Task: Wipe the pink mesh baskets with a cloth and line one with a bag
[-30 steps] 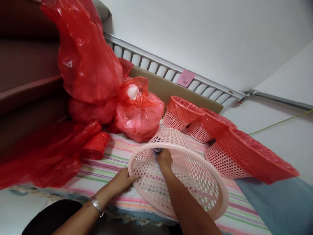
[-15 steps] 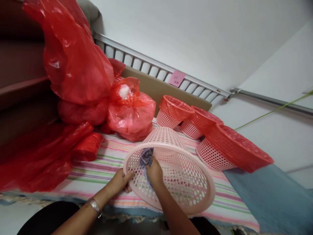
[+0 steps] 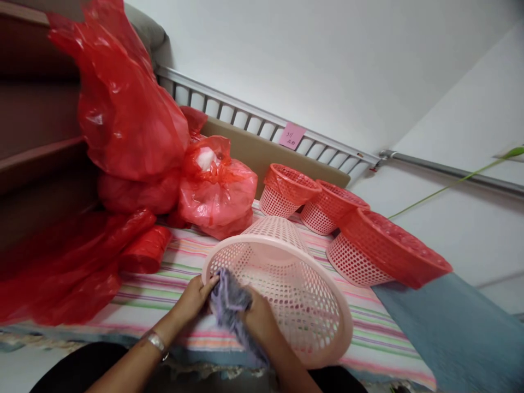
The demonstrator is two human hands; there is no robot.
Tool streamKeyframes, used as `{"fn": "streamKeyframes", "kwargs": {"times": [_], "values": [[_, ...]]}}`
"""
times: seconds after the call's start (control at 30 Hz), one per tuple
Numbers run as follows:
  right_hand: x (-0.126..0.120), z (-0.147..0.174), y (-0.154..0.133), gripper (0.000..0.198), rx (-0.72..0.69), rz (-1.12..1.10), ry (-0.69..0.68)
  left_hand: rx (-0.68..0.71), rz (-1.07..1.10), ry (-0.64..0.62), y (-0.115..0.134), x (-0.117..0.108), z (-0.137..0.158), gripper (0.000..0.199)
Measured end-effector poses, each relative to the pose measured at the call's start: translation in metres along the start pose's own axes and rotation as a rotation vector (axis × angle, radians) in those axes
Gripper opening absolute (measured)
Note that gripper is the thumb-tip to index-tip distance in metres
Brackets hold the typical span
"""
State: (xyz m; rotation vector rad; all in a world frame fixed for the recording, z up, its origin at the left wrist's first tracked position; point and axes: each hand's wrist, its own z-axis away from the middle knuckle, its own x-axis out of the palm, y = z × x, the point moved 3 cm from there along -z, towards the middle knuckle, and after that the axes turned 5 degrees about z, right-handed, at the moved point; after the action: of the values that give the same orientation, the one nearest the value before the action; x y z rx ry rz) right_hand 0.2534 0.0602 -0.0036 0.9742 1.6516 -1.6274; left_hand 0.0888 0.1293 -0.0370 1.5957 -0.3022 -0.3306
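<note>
A pale pink perforated plastic basket [image 3: 282, 262] lies on its side on the striped cloth, its wide mouth facing me. My left hand [image 3: 195, 299] is closed on the left part of its rim, with the thumb against the edge of a grey-purple rag [image 3: 230, 300]. My right hand [image 3: 258, 316] is closed on that bunched rag at the front of the basket's mouth. One end of the rag hangs down below the hand, and the fingertips of both hands are partly hidden.
Three pink baskets with red liners, the nearest basket [image 3: 360, 256] among them, stand on the right. Stuffed red plastic bags [image 3: 216, 191] sit at the back left. A red bag roll [image 3: 145, 251] lies on the striped cloth [image 3: 180, 316]. A metal railing [image 3: 249, 114] runs behind.
My right hand has drawn the rag out from inside the basket toward the left rim, and the rag now hangs more open. My left hand remains at the rim, and the view has shifted slightly.
</note>
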Motion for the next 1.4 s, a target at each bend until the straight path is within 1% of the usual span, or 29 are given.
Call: {"fn": "streamKeyframes", "kwargs": {"times": [0.07, 0.1, 0.17, 0.2, 0.27, 0.4, 0.5, 0.6, 0.73, 0.77, 0.83, 0.9, 0.97, 1.03, 1.07, 1.13, 1.17, 1.23, 1.27, 1.3, 1.33, 1.4], "values": [[-0.024, -0.027, 0.006, 0.041, 0.117, 0.123, 0.216, 0.027, -0.075, 0.032, 0.004, -0.005, -0.003, 0.043], [-0.033, -0.041, 0.009, 0.045, 0.170, 0.217, 0.286, 0.044, -0.108, 0.040, 0.006, -0.007, -0.004, 0.042], [-0.042, -0.066, 0.013, 0.049, 0.261, 0.379, 0.349, 0.072, -0.152, 0.045, 0.007, -0.008, -0.006, 0.042], [-0.042, -0.075, 0.015, 0.049, 0.284, 0.437, 0.343, 0.072, -0.164, 0.048, 0.007, -0.008, -0.006, 0.042], [-0.033, -0.085, 0.019, 0.048, 0.276, 0.506, 0.306, 0.061, -0.166, 0.048, 0.007, -0.008, -0.006, 0.043], [-0.005, -0.088, 0.037, 0.046, 0.187, 0.629, 0.233, 0.055, -0.141, 0.027, 0.010, -0.006, -0.004, 0.042], [0.006, -0.094, 0.055, 0.042, 0.186, 0.697, 0.198, 0.041, -0.135, 0.010, 0.012, -0.003, -0.003, 0.041], [0.002, -0.108, 0.073, 0.047, 0.222, 0.681, 0.147, 0.025, -0.103, 0.008, 0.012, 0.000, -0.005, 0.044], [-0.012, -0.123, 0.090, 0.054, 0.181, 0.568, 0.056, 0.049, -0.048, -0.017, 0.007, 0.007, -0.004, 0.042], [-0.015, -0.125, 0.093, 0.055, 0.177, 0.537, 0.042, 0.022, -0.036, -0.034, 0.004, 0.010, -0.002, 0.042], [-0.021, -0.127, 0.098, 0.056, 0.195, 0.498, 0.026, -0.077, 0.006, -0.060, -0.005, 0.016, 0.001, 0.046], [-0.024, -0.126, 0.096, 0.058, 0.223, 0.494, 0.024, -0.164, 0.061, -0.064, -0.012, 0.021, 0.004, 0.049], [-0.022, -0.120, 0.085, 0.057, 0.244, 0.498, 0.030, -0.186, 0.091, -0.052, -0.014, 0.023, 0.004, 0.050], [-0.014, -0.103, 0.067, 0.054, 0.249, 0.503, 0.050, -0.174, 0.089, -0.043, -0.013, 0.023, 0.004, 0.051], [-0.008, -0.089, 0.056, 0.052, 0.232, 0.503, 0.068, -0.170, 0.082, -0.044, -0.013, 0.023, 0.003, 0.052], [0.007, -0.050, 0.034, 0.050, 0.189, 0.499, 0.095, -0.161, 0.061, -0.035, -0.011, 0.022, 0.002, 0.052], [0.016, -0.027, 0.023, 0.050, 0.120, 0.471, 0.102, -0.138, 0.052, -0.023, -0.009, 0.021, 0.002, 0.051], [0.030, 0.016, 0.005, 0.056, -0.050, 0.394, 0.094, -0.057, 0.045, 0.014, -0.006, 0.019, 0.001, 0.048], [0.034, 0.033, 0.000, 0.058, -0.105, 0.371, 0.075, -0.011, 0.043, 0.032, -0.005, 0.017, 0.001, 0.046], [0.037, 0.045, -0.003, 0.058, -0.124, 0.347, 0.061, 0.031, 0.039, 0.047, -0.003, 0.017, 0.001, 0.044], [0.037, 0.051, -0.004, 0.058, -0.119, 0.325, 0.056, 0.056, 0.031, 0.051, -0.003, 0.016, 0.001, 0.043], [0.032, 0.046, 0.001, 0.055, -0.042, 0.289, 0.080, 0.015, 0.009, 0.043, -0.005, 0.017, 0.001, 0.045]]}}
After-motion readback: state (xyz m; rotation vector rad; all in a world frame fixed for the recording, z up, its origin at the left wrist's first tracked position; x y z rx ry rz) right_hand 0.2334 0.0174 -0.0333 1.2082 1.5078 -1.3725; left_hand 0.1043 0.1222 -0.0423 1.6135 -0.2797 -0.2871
